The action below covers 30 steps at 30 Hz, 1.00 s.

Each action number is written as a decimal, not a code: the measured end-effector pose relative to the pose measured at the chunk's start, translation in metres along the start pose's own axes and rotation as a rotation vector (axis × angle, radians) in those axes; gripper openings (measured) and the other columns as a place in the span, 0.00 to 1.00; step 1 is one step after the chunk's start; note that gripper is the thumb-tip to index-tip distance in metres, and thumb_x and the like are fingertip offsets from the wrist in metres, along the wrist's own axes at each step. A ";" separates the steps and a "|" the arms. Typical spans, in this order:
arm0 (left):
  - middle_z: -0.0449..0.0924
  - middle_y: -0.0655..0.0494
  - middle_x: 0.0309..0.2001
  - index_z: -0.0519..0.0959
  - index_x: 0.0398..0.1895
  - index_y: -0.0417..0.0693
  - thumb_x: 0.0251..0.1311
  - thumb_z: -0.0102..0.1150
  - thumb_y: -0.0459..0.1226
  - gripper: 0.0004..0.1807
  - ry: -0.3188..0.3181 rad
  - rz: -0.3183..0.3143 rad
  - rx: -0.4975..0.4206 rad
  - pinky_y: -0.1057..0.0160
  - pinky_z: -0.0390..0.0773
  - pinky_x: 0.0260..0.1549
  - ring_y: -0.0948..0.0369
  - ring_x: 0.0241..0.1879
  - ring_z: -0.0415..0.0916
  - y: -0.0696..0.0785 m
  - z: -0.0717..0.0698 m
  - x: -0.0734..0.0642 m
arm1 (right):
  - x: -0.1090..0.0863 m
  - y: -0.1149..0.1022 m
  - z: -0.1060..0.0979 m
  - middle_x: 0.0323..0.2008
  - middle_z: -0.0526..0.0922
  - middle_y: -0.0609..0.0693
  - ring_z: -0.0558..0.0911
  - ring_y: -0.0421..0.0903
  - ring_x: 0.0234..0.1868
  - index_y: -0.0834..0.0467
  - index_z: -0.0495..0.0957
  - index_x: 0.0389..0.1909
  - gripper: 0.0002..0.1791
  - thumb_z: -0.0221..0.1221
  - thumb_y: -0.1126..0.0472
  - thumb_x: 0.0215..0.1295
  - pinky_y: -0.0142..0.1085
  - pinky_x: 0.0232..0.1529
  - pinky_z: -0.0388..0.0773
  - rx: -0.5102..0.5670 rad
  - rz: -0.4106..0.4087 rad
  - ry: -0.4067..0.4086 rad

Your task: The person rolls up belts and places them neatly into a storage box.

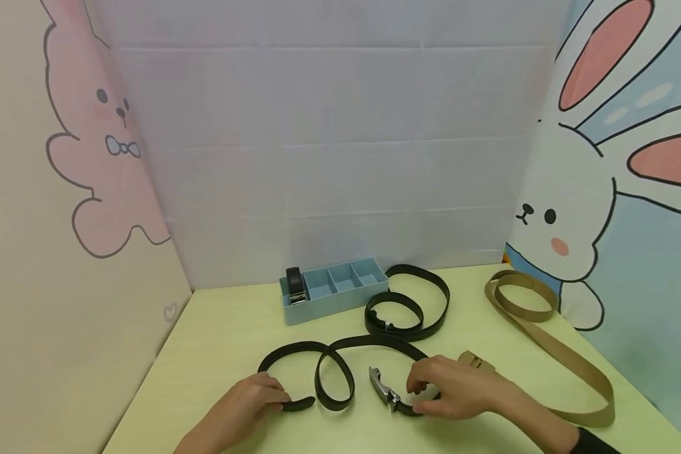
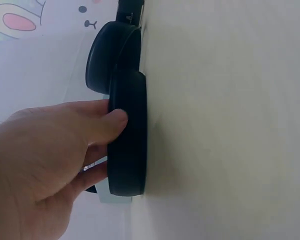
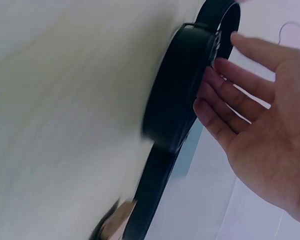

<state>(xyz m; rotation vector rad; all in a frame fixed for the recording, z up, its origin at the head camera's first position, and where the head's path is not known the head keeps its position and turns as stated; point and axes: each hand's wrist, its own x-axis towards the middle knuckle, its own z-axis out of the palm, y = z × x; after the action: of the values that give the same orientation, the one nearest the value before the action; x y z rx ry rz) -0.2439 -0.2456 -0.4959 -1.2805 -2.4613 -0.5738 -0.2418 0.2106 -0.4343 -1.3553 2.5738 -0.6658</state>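
A black leather belt lies on its edge in loose loops across the near table. Its tip end is pinched by my left hand; in the left wrist view the thumb presses the strap from one side, with fingers behind it. My right hand is beside the silver buckle at the belt's other end. In the right wrist view its loosely bent fingers meet the strap along its edge, and the thumb stands apart; whether they touch it I cannot tell.
Behind stands a blue divided tray, with a rolled black belt in its left compartment. Another black belt lies coiled beside the tray. A tan webbing belt stretches along the right, its buckle beyond my right hand.
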 end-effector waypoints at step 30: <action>0.69 0.70 0.11 0.80 0.10 0.52 0.60 0.73 0.29 0.21 0.101 -0.661 -0.036 0.70 0.60 0.16 0.70 0.14 0.61 0.016 -0.002 0.085 | 0.113 -0.045 0.043 0.16 0.50 0.38 0.49 0.38 0.20 0.45 0.56 0.14 0.31 0.67 0.69 0.61 0.36 0.20 0.52 -0.277 0.359 0.135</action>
<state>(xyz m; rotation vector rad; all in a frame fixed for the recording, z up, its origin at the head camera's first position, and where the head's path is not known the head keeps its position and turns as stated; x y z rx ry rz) -0.2774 -0.1782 -0.4533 -0.3992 -2.7683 -0.8099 -0.2588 0.0836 -0.4442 -0.8915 2.9984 -0.3609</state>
